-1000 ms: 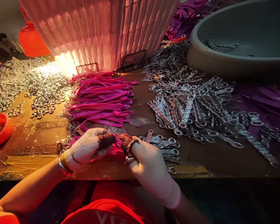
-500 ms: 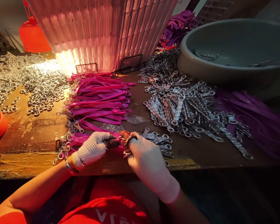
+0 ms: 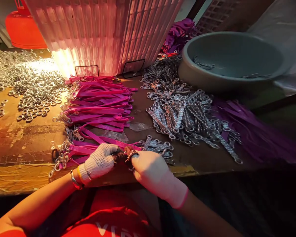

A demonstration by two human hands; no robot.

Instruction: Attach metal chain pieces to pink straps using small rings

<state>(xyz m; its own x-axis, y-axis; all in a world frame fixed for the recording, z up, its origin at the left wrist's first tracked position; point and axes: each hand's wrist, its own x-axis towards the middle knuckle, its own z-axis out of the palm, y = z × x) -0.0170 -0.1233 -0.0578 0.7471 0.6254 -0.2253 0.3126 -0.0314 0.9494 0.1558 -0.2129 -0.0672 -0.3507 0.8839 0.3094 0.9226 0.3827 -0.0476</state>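
A pink strap (image 3: 106,141) lies at the table's (image 3: 22,131) near edge, its end pinched between both gloved hands. The left hand (image 3: 98,161) has its grip closed on the strap; the right hand (image 3: 150,171) meets it fingertip to fingertip, closed on the same end. Behind them lies a pile of pink straps (image 3: 101,102), with metal chain pieces (image 3: 185,115) to the right and loose metal rings (image 3: 37,89) toward the far left corner.

White knit gloves on hands (image 3: 128,163), dark fingertips; red shirt.

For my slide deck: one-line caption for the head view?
Gloved left hand and right hand pinch a pink strap beside metal chains.
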